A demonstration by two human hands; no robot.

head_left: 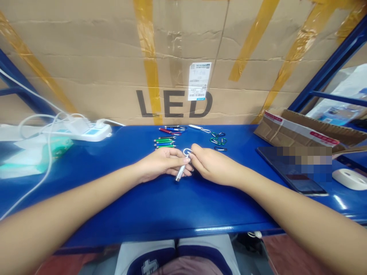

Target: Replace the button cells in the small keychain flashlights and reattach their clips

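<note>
My left hand [157,163] is closed on a small silver keychain torch [180,174], its barrel slanting down to the left between thumb and fingers. At the torch's upper end is a silver carabiner clip [187,151], pinched by my right hand [213,164]. Whether the clip is fastened to the torch is too small to tell. Just beyond my left hand lie several green and dark torches [164,141] in a row. Behind them are a red torch [165,131] and others with clips, plus a silver torch [195,127]. Several loose green and black carabiners [215,141] lie beyond my right hand.
A white power strip [88,131] with cables and a green-white plastic packet [37,158] occupy the left of the blue table [172,210]. To the right are an open cardboard box [292,128], a dark tablet [304,186] and a white mouse [349,178]. A large carton [114,57] stands behind.
</note>
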